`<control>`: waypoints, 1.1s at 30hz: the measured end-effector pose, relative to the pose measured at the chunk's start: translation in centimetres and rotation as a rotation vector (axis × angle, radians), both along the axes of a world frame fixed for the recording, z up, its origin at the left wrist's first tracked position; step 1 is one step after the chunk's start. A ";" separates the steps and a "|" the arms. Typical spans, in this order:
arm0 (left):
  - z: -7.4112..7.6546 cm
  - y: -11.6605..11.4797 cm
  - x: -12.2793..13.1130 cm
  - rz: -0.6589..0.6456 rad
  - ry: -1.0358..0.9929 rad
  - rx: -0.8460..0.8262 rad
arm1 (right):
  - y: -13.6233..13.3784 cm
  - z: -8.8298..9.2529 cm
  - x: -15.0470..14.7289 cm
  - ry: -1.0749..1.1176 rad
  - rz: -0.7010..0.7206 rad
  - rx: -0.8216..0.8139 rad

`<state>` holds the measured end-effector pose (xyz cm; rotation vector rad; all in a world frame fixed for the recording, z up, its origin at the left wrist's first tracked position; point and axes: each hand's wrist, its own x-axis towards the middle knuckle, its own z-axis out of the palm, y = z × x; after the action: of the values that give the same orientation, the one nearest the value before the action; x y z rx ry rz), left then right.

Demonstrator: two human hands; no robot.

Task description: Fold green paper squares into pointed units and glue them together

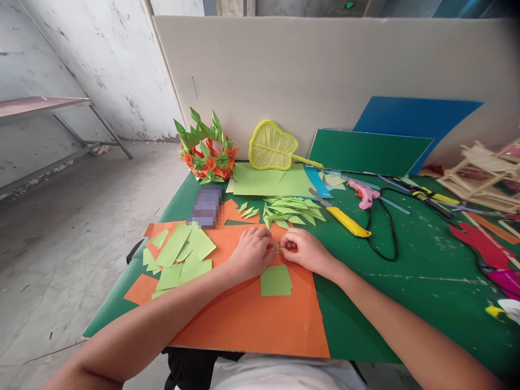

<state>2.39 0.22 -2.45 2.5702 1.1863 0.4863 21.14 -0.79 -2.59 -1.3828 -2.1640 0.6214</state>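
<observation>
No legible text, labels or numbers.

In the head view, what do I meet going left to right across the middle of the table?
Pile of light green paper scraps, left hand, small green piece pinched by both hands, right hand, red paper cutout.

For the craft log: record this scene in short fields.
left hand: pinches small green paper piece
right hand: pinches the same piece
under hands: orange paper sheet on green table
near hands: green paper square; folded green leaf pile
person's left: green paper offcuts
tools: yellow utility knife; pink glue gun
back: orange-green paper wreath
</observation>
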 end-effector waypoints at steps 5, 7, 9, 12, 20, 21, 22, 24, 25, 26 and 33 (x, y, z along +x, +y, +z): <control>-0.1 0.1 0.0 0.004 -0.007 -0.002 | 0.0 0.0 0.0 0.006 0.000 -0.006; -0.2 0.0 0.0 0.004 0.002 0.011 | 0.0 0.0 -0.1 0.008 -0.002 -0.007; -0.2 0.0 -0.1 0.005 0.014 0.023 | -0.1 0.1 -0.1 0.008 -0.002 -0.008; -0.2 -0.1 -0.1 -0.006 0.026 0.042 | -0.1 0.2 -0.1 0.016 0.008 -0.006; 0.5 -0.3 -0.1 -0.040 0.053 0.078 | 0.1 -0.1 0.7 0.111 0.075 -0.070; 0.7 -0.4 -0.2 -0.050 0.062 0.098 | 0.1 -0.1 0.8 0.119 0.084 -0.077; 0.9 -0.4 -0.2 -0.063 0.072 0.116 | 0.2 -0.1 0.9 0.127 0.087 -0.083; 1.4 -0.5 -0.4 -0.101 0.095 0.147 | 0.2 -0.1 1.0 0.135 0.087 -0.096; 1.6 -0.6 -0.6 -0.125 0.108 0.159 | 0.2 -0.1 0.9 0.132 0.087 -0.100; 1.8 -0.7 -0.7 -0.149 0.125 0.173 | 0.1 -0.1 0.9 0.126 0.083 -0.101; 1.6 -1.6 -1.0 -0.220 0.271 0.264 | -0.2 0.1 0.7 0.058 0.031 -0.078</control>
<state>1.37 -1.36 -0.86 3.0278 0.9516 0.2650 21.82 -1.01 -2.51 -1.3559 -2.1395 0.7565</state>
